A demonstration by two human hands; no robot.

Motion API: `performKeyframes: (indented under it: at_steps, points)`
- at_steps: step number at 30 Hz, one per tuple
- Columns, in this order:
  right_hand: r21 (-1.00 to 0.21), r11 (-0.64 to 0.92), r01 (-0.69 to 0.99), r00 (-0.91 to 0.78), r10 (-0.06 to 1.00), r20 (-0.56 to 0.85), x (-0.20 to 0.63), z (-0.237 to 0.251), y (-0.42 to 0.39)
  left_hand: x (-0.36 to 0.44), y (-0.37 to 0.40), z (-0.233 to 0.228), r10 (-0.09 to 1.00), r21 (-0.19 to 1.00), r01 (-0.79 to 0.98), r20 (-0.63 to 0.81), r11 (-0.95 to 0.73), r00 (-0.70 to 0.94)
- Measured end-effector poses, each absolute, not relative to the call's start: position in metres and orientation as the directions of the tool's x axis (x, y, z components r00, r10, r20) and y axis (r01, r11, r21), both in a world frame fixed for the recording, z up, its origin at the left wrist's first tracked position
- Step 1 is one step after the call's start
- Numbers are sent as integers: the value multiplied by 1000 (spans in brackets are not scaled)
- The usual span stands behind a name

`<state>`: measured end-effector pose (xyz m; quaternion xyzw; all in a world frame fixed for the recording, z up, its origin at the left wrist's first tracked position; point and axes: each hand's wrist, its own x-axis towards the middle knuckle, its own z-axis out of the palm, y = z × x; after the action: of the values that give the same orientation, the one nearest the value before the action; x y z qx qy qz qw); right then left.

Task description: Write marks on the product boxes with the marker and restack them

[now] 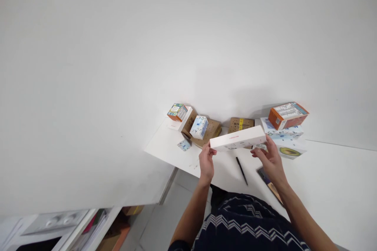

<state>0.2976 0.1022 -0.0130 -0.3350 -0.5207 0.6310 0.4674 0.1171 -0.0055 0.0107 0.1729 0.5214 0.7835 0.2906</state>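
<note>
A long white box (238, 138) with small red lettering is held up above the table, spanning both hands. My left hand (207, 162) grips its left end between thumb and fingers. At the opposite end, my right hand (270, 159) pinches the box, its thumb and some fingers curled below. On the table beneath lies a black pen (242, 171). Behind the box stands a brown cardboard box (237, 124) with a yellow strip, partly hidden. A dark flat item (269, 184), perhaps a phone, lies partly under my right forearm.
To the left, a small patterned box (177, 112), a blue-white box (199, 127) and brown cardboard (211, 132) form a pile. A small blue-white box (184, 144) lies near them. On the right, an orange box (288, 115) tops white boxes, one with an avocado picture (291, 152). A wall rises behind.
</note>
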Motion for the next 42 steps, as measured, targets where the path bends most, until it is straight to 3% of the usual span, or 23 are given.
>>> performKeyframes:
  at_steps: [3, 7, 13, 19, 24, 31, 34, 37, 42]
  points:
    - [-966, -36, -256, -335, 941, 54, 298, -18, 104, 118, -11, 17, 690, 966, -126, 68, -227, -721]
    - [-965, -77, -251, -336, 942, 13, 299, -23, 104, 117, -17, 27, 703, 991, -28, 73, -132, -708]
    - [-948, -187, -258, -367, 926, -83, 298, -21, 102, 119, -16, 38, 731, 968, -216, -55, -128, -681]
    - [-936, -272, -223, -416, 895, -161, 294, -27, 98, 119, -13, 36, 807, 927, -323, -37, -193, -589]
    - [-934, -293, -204, -439, 880, -181, 291, -30, 95, 116, -16, 34, 824, 934, -296, -2, -202, -567]
    - [-915, -352, -199, -490, 844, -218, 282, -44, 94, 119, -15, 40, 747, 959, -179, 49, -221, -663]
    - [-971, -238, 31, -510, 832, -220, 275, -77, 97, 120, -15, 37, 739, 975, -123, 58, -188, -671]
    - [-937, -66, 344, -542, 801, -255, 270, -116, 97, 120, -15, 31, 696, 989, -36, 74, -141, -715]
    - [-832, 92, 548, -596, 740, -311, 270, -161, 82, 120, -18, 22, 695, 992, 119, 117, -45, -709]
